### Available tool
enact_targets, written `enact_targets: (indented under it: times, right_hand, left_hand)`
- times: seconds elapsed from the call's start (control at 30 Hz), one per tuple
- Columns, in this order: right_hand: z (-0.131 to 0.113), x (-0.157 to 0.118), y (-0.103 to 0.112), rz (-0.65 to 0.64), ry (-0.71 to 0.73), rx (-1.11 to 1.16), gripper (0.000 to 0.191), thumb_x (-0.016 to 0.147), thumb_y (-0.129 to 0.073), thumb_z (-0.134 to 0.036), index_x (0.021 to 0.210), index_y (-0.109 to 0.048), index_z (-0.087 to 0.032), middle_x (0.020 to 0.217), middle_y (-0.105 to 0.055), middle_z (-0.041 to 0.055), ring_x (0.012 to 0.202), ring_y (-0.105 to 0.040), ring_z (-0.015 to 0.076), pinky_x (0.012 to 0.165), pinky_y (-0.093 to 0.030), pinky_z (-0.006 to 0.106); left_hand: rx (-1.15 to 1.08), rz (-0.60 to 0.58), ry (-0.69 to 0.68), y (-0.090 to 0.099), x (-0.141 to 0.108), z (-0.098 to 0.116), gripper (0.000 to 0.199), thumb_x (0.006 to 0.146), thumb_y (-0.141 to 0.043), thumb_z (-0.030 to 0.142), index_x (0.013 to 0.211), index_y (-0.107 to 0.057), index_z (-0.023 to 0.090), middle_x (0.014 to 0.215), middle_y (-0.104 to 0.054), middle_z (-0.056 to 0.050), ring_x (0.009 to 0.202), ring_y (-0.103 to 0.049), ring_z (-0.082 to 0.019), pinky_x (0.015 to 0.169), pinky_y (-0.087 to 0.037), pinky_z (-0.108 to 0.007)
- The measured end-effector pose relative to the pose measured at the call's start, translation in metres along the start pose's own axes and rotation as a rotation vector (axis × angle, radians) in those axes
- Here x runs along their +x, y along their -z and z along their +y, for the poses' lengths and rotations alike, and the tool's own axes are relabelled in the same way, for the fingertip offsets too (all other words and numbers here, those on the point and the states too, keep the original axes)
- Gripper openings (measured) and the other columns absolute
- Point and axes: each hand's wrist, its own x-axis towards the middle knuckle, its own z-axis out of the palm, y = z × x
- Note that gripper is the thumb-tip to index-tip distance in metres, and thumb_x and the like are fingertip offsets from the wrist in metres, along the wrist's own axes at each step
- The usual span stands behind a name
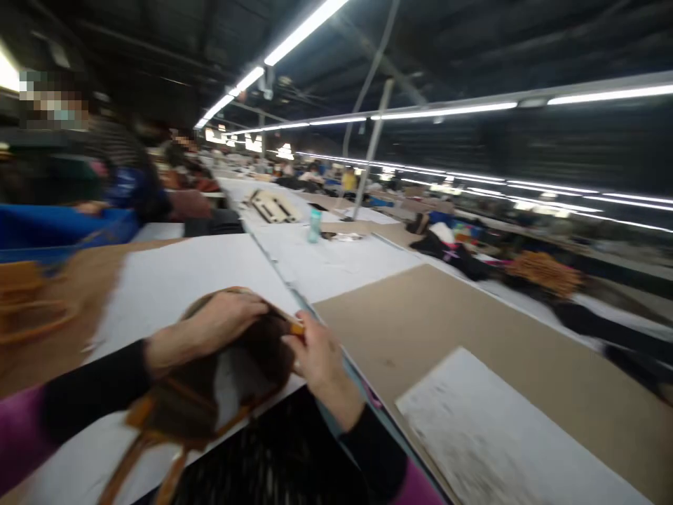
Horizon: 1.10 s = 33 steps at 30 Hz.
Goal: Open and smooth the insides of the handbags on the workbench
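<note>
Two hands on brown bag (186, 403): right hand (324, 365) pinching orange trim (296, 329), left hand (210, 326) finger closure unclear; uneven hold could twist bag, loose straps (172, 473) might snag.

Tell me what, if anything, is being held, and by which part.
A brown bag: the right hand pinches its rim; the left hand lies at the rim, its grip unclear.

Workshop, apparently: worktables (389, 315), strip lights (305, 32).
</note>
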Motion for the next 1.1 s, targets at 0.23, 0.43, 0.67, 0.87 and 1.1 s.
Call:
enact_targets:
  times: [0.23, 0.43, 0.67, 0.87, 1.1]
  right_hand:
    - [0.004, 0.009, -0.026, 0.081, 0.149, -0.023, 0.039, 0.085, -0.043, -0.037, 0.117, -0.051, -0.016, 0.097, -0.066, 0.0098, 0.085, -0.062, 0.0235, 0.074, -0.047, 0.034]
    - [0.004, 0.009, -0.030, 0.167, 0.272, -0.160, 0.037, 0.087, -0.038, -0.038, 0.114, -0.052, -0.016, 0.097, -0.066, 0.0100, 0.077, -0.063, 0.0219, 0.064, -0.047, 0.031]
    - [0.002, 0.014, -0.031, 0.209, 0.285, -0.220, 0.037, 0.088, -0.034, -0.038, 0.115, -0.048, -0.018, 0.102, -0.062, 0.0102, 0.084, -0.060, 0.0232, 0.067, -0.047, 0.033]
    - [-0.010, 0.014, -0.030, 0.261, 0.357, -0.393, 0.040, 0.087, -0.037, -0.042, 0.117, -0.045, -0.016, 0.108, -0.056, 0.0151, 0.088, -0.057, 0.0257, 0.070, -0.045, 0.035]
    - [-0.004, 0.023, -0.034, 0.141, 0.169, -0.122, 0.027, 0.086, -0.041, -0.042, 0.089, -0.058, -0.021, 0.074, -0.061, 0.0024, 0.062, -0.055, 0.0170, 0.054, -0.037, 0.027]
  left_hand:
    - [0.117, -0.126, 0.076, 0.019, -0.025, -0.008, 0.017, 0.085, -0.044, 0.017, 0.078, -0.059, 0.016, 0.083, -0.059, -0.004, 0.080, -0.051, -0.016, 0.077, -0.040, -0.028]
    - [0.182, -0.016, 0.066, 0.021, -0.028, -0.008, 0.013, 0.081, -0.049, 0.018, 0.074, -0.060, 0.016, 0.098, -0.054, -0.007, 0.090, -0.045, -0.020, 0.081, -0.036, -0.033]
    - [0.029, -0.082, 0.141, 0.016, -0.020, -0.011, 0.014, 0.084, -0.048, 0.019, 0.078, -0.061, 0.016, 0.094, -0.058, -0.004, 0.087, -0.047, -0.017, 0.083, -0.035, -0.029]
    - [0.062, -0.078, 0.213, 0.009, -0.011, -0.005, 0.016, 0.084, -0.045, 0.017, 0.076, -0.059, 0.015, 0.088, -0.058, -0.005, 0.081, -0.047, -0.018, 0.079, -0.036, -0.031]
    - [0.076, -0.064, 0.241, -0.005, -0.011, -0.013, 0.012, 0.081, -0.048, 0.019, 0.074, -0.057, 0.015, 0.085, -0.058, -0.005, 0.080, -0.049, -0.019, 0.077, -0.035, -0.033]
